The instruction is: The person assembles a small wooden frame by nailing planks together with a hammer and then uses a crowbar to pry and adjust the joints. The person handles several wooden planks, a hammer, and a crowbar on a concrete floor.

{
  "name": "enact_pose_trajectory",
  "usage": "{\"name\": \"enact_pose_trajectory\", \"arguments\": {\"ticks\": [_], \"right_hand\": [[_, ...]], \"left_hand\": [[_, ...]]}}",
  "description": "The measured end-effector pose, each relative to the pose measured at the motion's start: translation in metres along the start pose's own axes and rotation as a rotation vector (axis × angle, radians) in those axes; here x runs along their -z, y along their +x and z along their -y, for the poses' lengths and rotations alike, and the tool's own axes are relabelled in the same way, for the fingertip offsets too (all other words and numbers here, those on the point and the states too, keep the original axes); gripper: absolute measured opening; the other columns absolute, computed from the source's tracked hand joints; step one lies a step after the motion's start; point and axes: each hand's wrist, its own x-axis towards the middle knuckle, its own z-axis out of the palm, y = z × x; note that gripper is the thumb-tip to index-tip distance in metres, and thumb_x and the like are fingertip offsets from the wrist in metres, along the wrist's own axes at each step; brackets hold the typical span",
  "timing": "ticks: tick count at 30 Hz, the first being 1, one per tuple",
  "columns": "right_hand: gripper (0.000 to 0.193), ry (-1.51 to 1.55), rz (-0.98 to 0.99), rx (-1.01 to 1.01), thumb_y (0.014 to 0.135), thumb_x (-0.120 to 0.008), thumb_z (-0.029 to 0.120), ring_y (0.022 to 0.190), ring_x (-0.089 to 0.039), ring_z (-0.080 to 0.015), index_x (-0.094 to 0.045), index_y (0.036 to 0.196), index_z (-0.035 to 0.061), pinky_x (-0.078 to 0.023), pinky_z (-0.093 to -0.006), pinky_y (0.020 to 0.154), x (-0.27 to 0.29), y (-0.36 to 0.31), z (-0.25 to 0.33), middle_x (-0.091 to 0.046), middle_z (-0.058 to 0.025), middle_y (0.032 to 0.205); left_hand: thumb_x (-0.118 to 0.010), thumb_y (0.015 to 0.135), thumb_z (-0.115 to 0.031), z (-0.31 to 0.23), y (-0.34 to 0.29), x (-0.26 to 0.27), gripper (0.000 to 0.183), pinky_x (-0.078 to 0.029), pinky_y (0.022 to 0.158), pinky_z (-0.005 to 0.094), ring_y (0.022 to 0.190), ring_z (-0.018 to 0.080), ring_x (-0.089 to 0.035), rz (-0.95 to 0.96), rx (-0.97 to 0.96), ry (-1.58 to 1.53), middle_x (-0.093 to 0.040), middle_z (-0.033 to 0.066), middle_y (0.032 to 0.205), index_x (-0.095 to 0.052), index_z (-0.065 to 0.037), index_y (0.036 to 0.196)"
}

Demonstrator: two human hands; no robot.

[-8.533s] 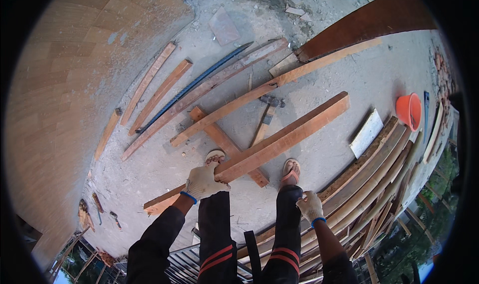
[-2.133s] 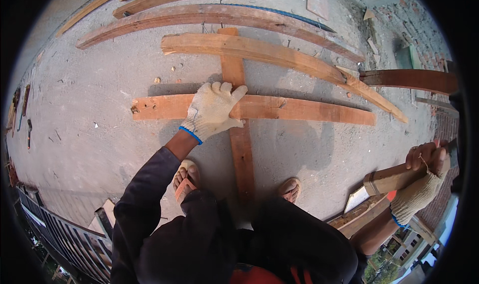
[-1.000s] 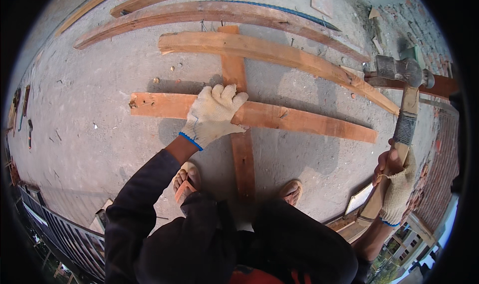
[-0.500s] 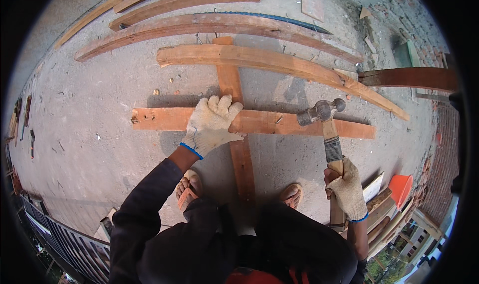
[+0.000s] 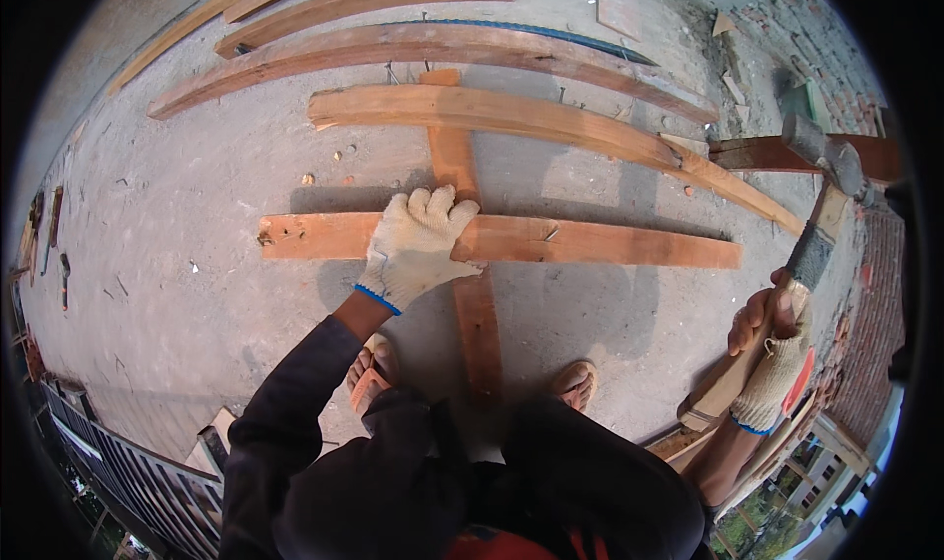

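Note:
A reddish wooden batten (image 5: 610,242) lies across a second plank (image 5: 479,339) that runs away from me, forming a cross. Over the crossing, my left hand (image 5: 418,243), in a knitted cream glove with a blue cuff, presses on the batten and grips it, fingers over its far edge and thumb along the near one. A nail (image 5: 552,234) slants out of the batten to the right of that hand. Out at the right, my right hand (image 5: 772,368), gloved with bare fingertips, is closed round the handle of a hammer (image 5: 811,252), its steel head raised high and away from the batten.
Beyond the batten, a longer beam (image 5: 472,108) rests over the plank's far end. More timbers (image 5: 413,49) and a dark blue rod (image 5: 551,35) lie farther off. Small rubble dots the concrete floor (image 5: 216,186). A metal railing (image 5: 128,462) stands at lower left, a brick wall (image 5: 880,285) at right.
My right hand has swung the hammer up and to the right, from above the batten's right part. My left hand stays on the batten.

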Motion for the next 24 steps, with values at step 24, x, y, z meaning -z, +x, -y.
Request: {"name": "enact_pose_trajectory", "arguments": {"ticks": [24], "right_hand": [[0.02,-0.419,-0.014,-0.293,0.079,-0.057,-0.002,0.047,-0.054,-0.0108,-0.052,0.097,0.003,-0.047,-0.026,0.043,0.019,0.045,-0.131,-0.063,-0.0075,0.076]], "left_hand": [[-0.074,0.066,-0.069,-0.008,0.005,-0.002,0.083,-0.044,0.092,0.0396,0.111,0.0265,-0.055,-0.006,-0.003,0.054,-0.057,0.0133,0.126,-0.059,-0.01,0.122]]}}
